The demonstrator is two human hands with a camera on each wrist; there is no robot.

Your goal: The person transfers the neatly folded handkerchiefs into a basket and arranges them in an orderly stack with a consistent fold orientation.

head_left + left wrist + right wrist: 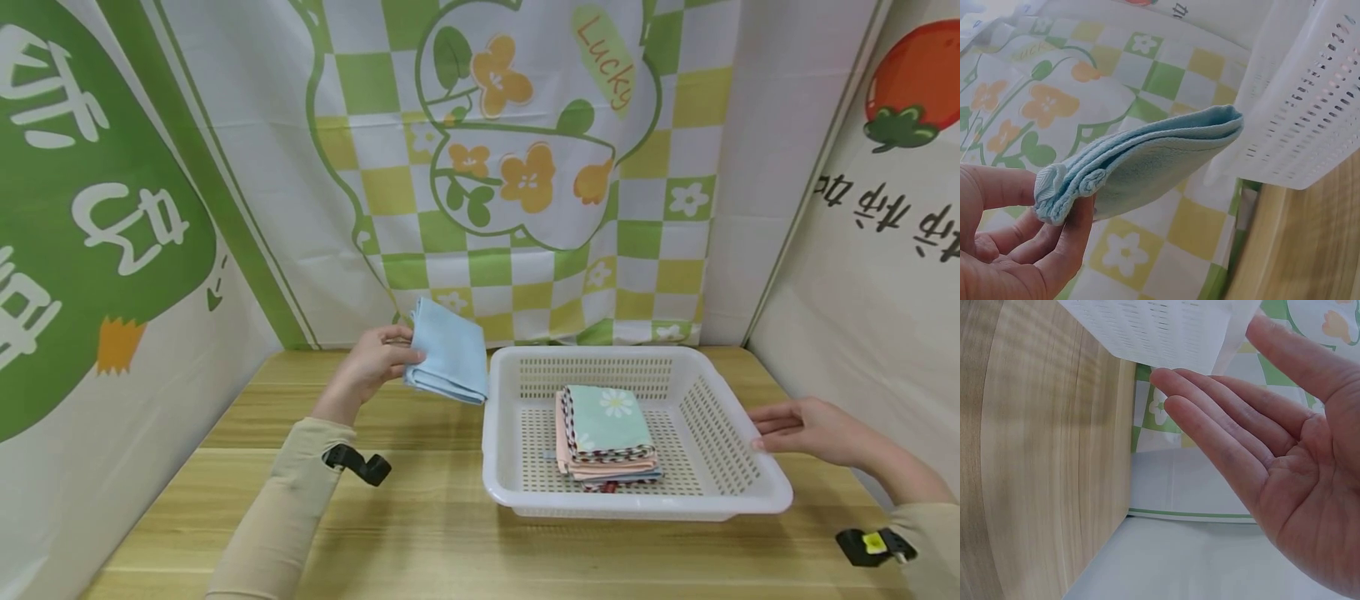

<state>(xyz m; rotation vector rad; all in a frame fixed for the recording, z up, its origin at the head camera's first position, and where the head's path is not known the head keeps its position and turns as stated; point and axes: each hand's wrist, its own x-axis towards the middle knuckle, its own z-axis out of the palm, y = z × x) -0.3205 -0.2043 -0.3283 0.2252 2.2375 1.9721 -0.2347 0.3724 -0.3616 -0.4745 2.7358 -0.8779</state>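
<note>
My left hand pinches a folded light blue towel by its left edge, thumb on one side and fingers on the other. The towel hangs above the table, just left of a white plastic basket. In the left wrist view the towel's folded layers show edge-on between the thumb and fingers. Inside the basket lies a stack of folded towels, with a mint green towel printed with a daisy on top. My right hand is at the basket's right rim, its fingers extended; the thumb appears to touch the rim.
The basket stands on a wooden table, near the back wall. A checked cloth with flower prints hangs behind it. Printed white side walls bound the table at left and right. Black wrist devices sit on both sleeves.
</note>
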